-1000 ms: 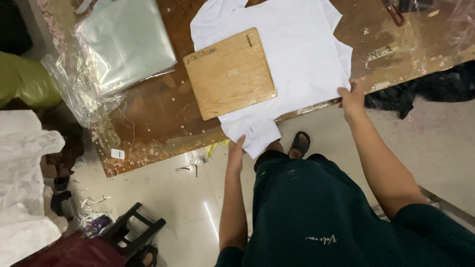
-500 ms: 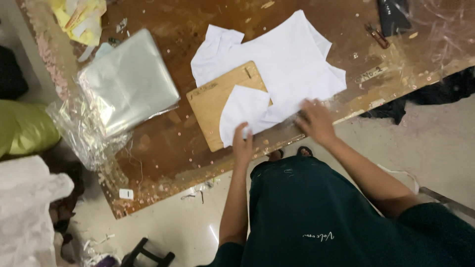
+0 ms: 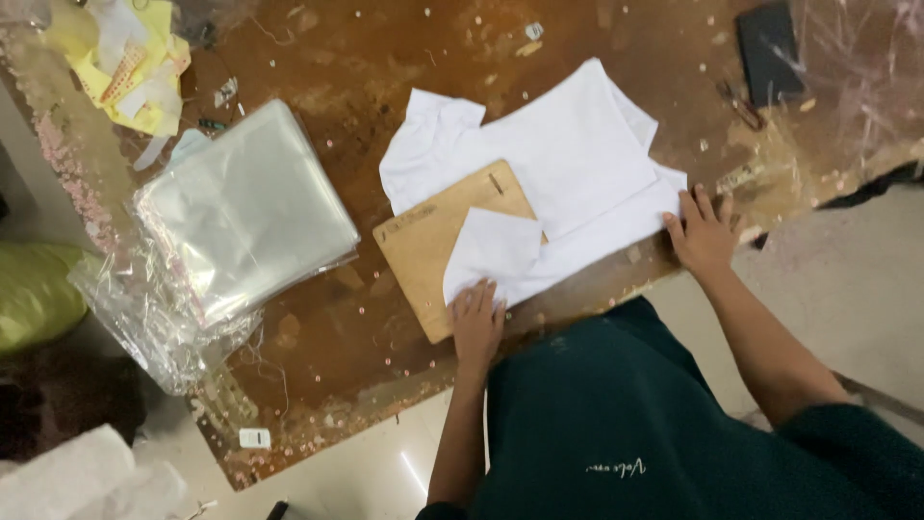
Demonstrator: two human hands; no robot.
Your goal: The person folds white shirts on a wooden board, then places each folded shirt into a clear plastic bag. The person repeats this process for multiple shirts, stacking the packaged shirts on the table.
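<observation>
1. The left hand (image 3: 477, 323) lies flat, palm down, on the near edge of a wooden board (image 3: 433, 252), its fingers held loosely together and pressing the folded corner of a white shirt (image 3: 558, 178) onto the board. It grips nothing; the fingers only rest on the cloth.
2. The right hand (image 3: 705, 231) lies flat on the right-hand edge of the shirt, near the table's front edge, with its fingers spread a little apart and nothing clasped in them.
3. The shirt lies spread on the brown, worn table (image 3: 327, 67), in front of the person and between the two hands. One part of it is folded up over the board (a pale triangle of cloth), while the rest lies flat and reaches toward the far side of the table.
4. The board sits partly under the shirt, tilted relative to the table edge, with its left part bare.
5. To the left of the board, near it but apart, lies a stack of clear plastic bags (image 3: 241, 217), with crumpled clear plastic spilling over the table's left edge.
6. At the far left corner of the table sits a heap of yellow and white paper scraps (image 3: 120, 63).
7. At the far right lies a dark flat object (image 3: 770, 48); what it is cannot be told.
8. The person wears a dark green top (image 3: 616, 433) and stands against the table's front edge.
</observation>
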